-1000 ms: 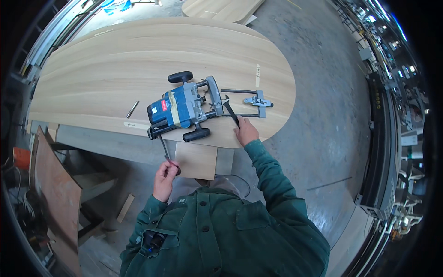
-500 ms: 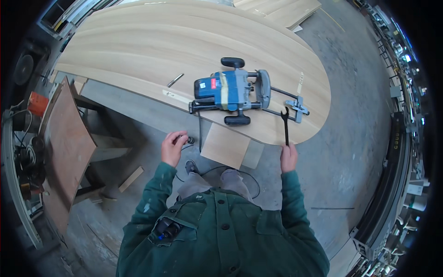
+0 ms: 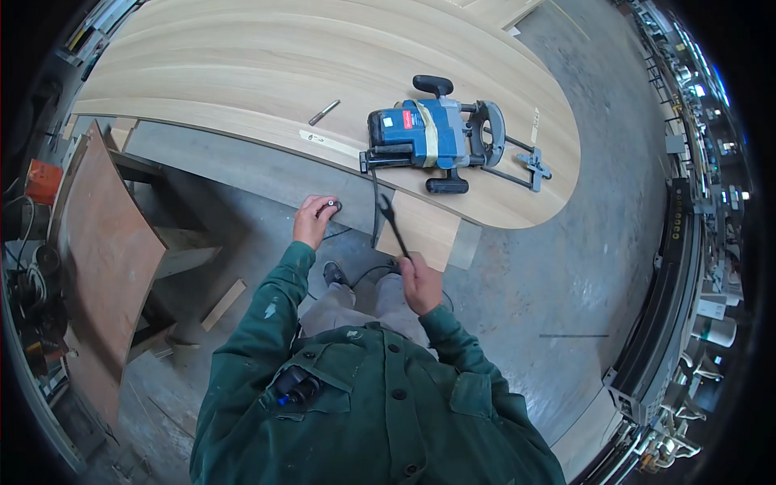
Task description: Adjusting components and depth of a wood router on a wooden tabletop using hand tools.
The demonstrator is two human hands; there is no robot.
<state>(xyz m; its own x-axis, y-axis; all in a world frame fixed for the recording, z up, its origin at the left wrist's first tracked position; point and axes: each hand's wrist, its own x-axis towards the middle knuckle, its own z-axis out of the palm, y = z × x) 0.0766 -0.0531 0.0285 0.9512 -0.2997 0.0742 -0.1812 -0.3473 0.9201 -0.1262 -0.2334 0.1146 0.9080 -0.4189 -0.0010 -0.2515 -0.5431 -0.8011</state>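
Observation:
Pinched in my left hand [image 3: 314, 220] is a small round dark metal part [image 3: 332, 205], which looks like a collet nut. My right hand [image 3: 420, 284] grips the handle of a black open-end wrench [image 3: 393, 223], its jaw pointing up and left toward the left hand. Beyond both hands a blue router [image 3: 420, 133] lies on its side on the wooden panel [image 3: 242, 56], with tape around its body and its guide rods toward the right. To the left of the router rests a slim silver metal piece [image 3: 324, 111], perhaps a cutter bit.
A small square board [image 3: 428, 230] sits beneath the wrench, beside the panel's near edge. The router's black cord [image 3: 376, 206] hangs over that edge. At the left stands a brown board [image 3: 105, 259] on supports. A wood offcut [image 3: 224, 305] lies on the floor.
My right hand has swung the wrench left, away from the router's guide rods and nearer my left hand. The left hand has moved slightly up. The whole view has shifted a little.

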